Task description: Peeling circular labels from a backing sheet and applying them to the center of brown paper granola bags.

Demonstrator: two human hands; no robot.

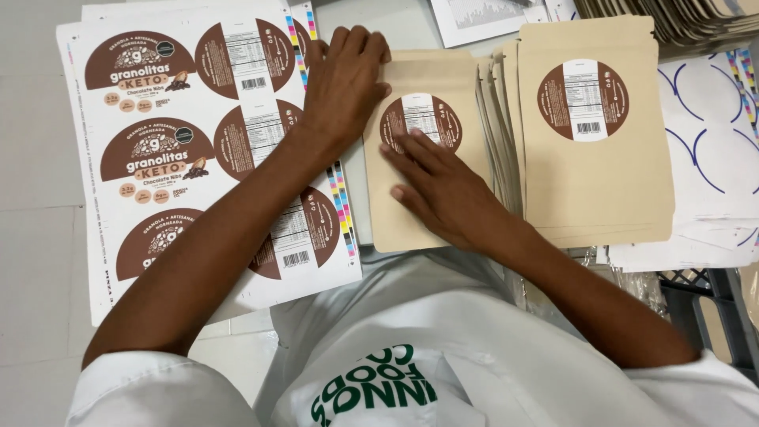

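Observation:
A tan paper pouch (pixel 411 213) lies flat on the table in front of me, with a round brown and white label (pixel 419 120) stuck on its upper half. My right hand (pixel 443 190) lies flat on the pouch, fingers together, fingertips on the lower edge of the label. My left hand (pixel 344 79) rests flat at the pouch's upper left corner, fingers spread and partly over the sticker sheets. Neither hand grips anything.
A stack of white sticker sheets (pixel 158 142) with brown round and half-round labels lies at the left. A pile of labelled tan pouches (pixel 593 158) sits at the right, on peeled white backing sheets (pixel 711 142). More pouches (pixel 688 20) fan out top right.

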